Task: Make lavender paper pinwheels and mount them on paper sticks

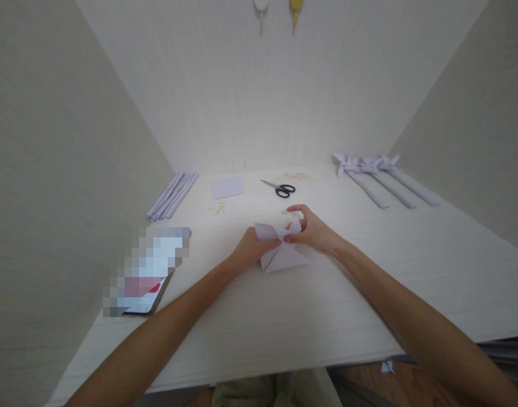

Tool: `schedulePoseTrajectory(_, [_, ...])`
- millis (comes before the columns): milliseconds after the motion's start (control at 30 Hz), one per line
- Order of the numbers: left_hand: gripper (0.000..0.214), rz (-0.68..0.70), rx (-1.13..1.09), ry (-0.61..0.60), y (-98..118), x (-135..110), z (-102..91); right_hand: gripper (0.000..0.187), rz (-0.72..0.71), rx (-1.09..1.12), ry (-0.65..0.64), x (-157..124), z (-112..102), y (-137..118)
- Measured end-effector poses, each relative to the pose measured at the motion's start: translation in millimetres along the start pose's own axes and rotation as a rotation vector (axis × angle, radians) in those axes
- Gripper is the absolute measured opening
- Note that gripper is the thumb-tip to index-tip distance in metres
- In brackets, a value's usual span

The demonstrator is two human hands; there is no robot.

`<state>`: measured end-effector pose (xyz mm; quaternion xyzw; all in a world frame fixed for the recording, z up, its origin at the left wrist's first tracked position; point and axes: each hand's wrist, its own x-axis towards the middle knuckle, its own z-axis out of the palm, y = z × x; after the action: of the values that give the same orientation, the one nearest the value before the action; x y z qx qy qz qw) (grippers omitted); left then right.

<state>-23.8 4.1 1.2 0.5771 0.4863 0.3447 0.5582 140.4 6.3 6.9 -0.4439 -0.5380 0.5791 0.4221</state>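
Between my hands is a pale lilac square of paper (286, 259), cut toward its middle, with some corners curled inward like a pinwheel. My left hand (254, 247) grips its left side, the thumb pressing near the centre. My right hand (310, 229) pinches the right part with the thumb at the centre, while its index finger is raised and curved above the paper. The fingers behind the sheet are partly hidden. Beyond the hands lie black-handled scissors (283, 190) with the blades pointing left.
Finished paper pinwheels (363, 165) on rolled sticks lie at the back right. A bundle of rolled paper sticks (173, 196), a flat paper square (228, 187) and small thin pieces (220, 208) are at the back left. A phone (152, 274) rests at left. Walls enclose the white table (250, 333).
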Motion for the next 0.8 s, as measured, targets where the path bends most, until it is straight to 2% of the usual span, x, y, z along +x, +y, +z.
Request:
schedulePoseTrajectory(67, [0.015,0.023,-0.017,0.069,0,0,1.0,0.063,-0.091,-0.048,0.047,2,1,1])
schedulePoseTrajectory(133, [0.013,0.042,-0.035,0.153,-2,1,0.9,0.058,-0.267,-0.161,0.161,1,1,1])
schedulePoseTrajectory(233, [0.017,0.061,-0.109,0.263,-6,5,-0.8,0.029,-0.646,-0.473,0.337,-6,-2,-1])
schedulePoseTrajectory(300, [0.022,0.068,-0.174,0.309,-8,7,-2.1,0.017,-0.890,-0.694,0.307,-13,-2,-2])
schedulePoseTrajectory(367, [0.025,0.073,-0.217,0.336,-10,9,-2.9,0.016,-1.040,-0.880,0.143,-17,0,0])
schedulePoseTrajectory(433, [0.026,0.086,-0.243,0.350,-10,9,-3.1,0.014,-1.087,-1.024,-0.046,-18,4,3])
schedulePoseTrajectory(500, [0.025,0.102,-0.250,0.355,-10,9,-2.8,0.010,-1.094,-1.113,-0.137,-16,9,6])
schedulePoseTrajectory(567, [0.025,0.114,-0.254,0.352,-10,9,-2.5,0.006,-1.100,-1.148,-0.104,-13,10,8])
schedulePoseTrajectory(667, [0.025,0.121,-0.269,0.347,-12,9,-2.1,0.008,-1.103,-1.148,0.014,-11,7,8])
schedulePoseTrajectory(800, [0.025,0.129,-0.308,0.335,-14,10,-2.4,0.011,-1.121,-1.188,0.004,-11,5,7])
